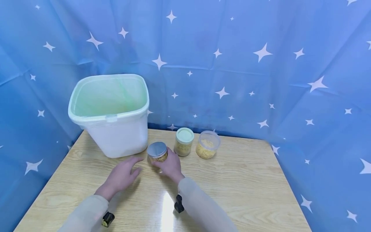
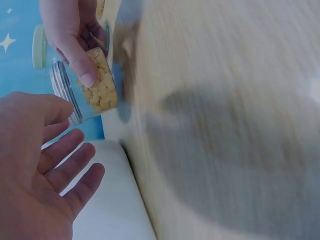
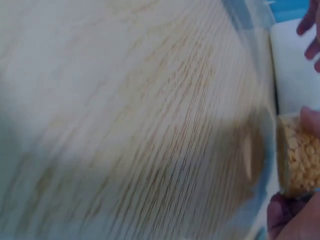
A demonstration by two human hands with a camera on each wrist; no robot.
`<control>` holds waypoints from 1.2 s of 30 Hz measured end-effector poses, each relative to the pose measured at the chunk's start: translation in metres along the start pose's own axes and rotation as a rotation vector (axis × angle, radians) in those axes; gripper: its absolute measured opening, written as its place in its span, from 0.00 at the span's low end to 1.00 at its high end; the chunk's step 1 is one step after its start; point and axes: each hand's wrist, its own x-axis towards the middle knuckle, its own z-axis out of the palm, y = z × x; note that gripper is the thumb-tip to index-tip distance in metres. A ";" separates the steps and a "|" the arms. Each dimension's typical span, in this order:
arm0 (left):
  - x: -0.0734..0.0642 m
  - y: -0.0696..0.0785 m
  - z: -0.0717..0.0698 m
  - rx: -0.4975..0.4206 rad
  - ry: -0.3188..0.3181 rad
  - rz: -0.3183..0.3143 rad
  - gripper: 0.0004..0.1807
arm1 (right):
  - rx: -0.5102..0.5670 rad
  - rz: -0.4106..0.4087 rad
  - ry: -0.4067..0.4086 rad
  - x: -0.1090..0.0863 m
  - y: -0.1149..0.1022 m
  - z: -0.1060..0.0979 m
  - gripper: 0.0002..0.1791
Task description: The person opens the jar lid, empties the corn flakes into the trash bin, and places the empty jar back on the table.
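Note:
A clear jar [image 1: 162,157] with a silver screw lid [image 1: 156,149] stands out near the white bin. Its contents are small pale-yellow pieces, plain in the left wrist view on the jar [image 2: 104,92]. My right hand [image 1: 171,164] grips the jar's body from the right, thumb along the near side. The jar looks slightly raised off the wood, lid upward. My left hand [image 1: 123,174] is just left of the lid with fingers spread and holds nothing. In the right wrist view only the jar's lower part [image 3: 301,162] shows.
A white bin [image 1: 118,138] with a pale green inside stands at the back left. Right of the gripped jar are a jar with a pale green lid [image 1: 185,135] and an uncovered clear tub [image 1: 206,149] of yellow pieces. A blue star-patterned curtain [image 1: 197,48] hangs behind the table [image 1: 232,187].

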 end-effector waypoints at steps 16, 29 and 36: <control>0.031 0.041 0.004 -0.246 -0.123 0.116 0.38 | -0.017 -0.275 -0.187 -0.035 0.018 -0.060 0.43; 0.044 0.064 0.018 -0.280 -0.265 0.243 0.47 | -0.094 -0.271 -0.318 -0.051 0.036 -0.088 0.53; 0.051 0.073 0.020 -0.287 -0.310 0.242 0.45 | -0.109 -0.300 -0.340 -0.052 0.042 -0.096 0.53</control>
